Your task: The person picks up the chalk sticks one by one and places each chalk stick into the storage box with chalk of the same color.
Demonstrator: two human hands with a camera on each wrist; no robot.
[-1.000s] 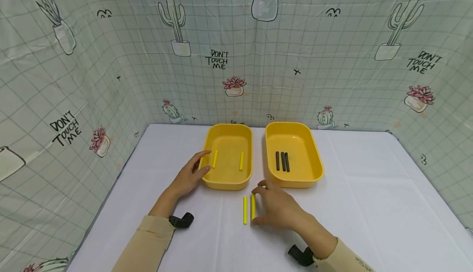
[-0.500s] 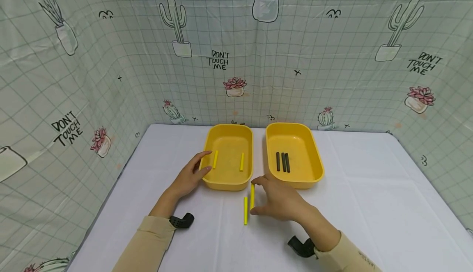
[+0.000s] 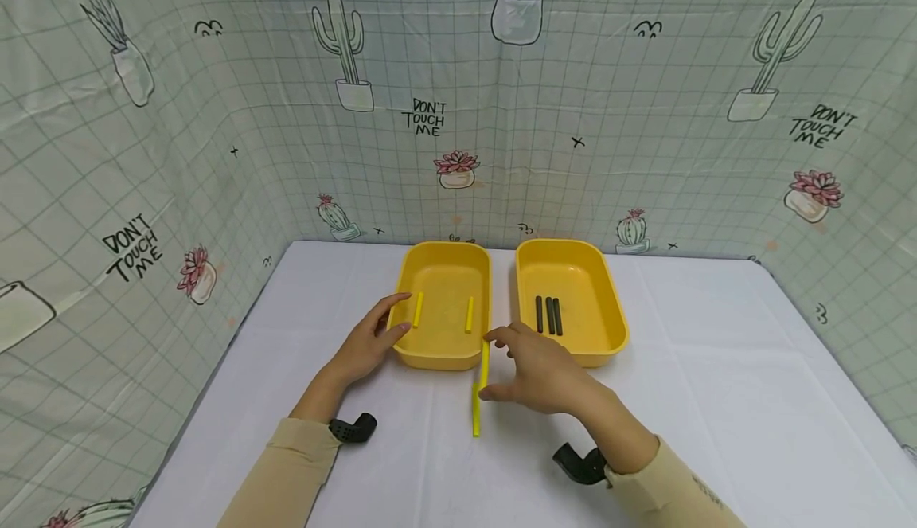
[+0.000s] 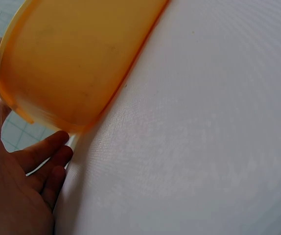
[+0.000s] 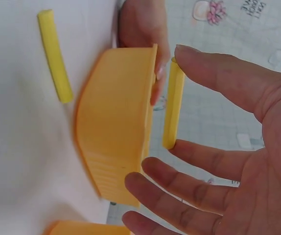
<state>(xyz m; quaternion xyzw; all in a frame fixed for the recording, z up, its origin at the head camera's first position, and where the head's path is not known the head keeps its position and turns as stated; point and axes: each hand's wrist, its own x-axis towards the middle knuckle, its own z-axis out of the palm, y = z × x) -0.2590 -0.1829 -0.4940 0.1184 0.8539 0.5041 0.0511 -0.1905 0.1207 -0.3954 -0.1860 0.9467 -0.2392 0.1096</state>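
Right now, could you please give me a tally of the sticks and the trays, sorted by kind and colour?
Yellow sticks: 4, one of them pinched in the right hand
Black sticks: 3
Yellow trays: 2
Total: 9

The right hand (image 3: pixel 548 373) pinches a slim yellow stick (image 3: pixel 484 367) by its ends, near the left yellow tray (image 3: pixel 444 273). The left hand (image 3: pixel 364 346) holds that tray's rim; two shorter-looking sticks (image 3: pixel 469 314) lie apart inside, a lone stick (image 3: pixel 476 418) in front.
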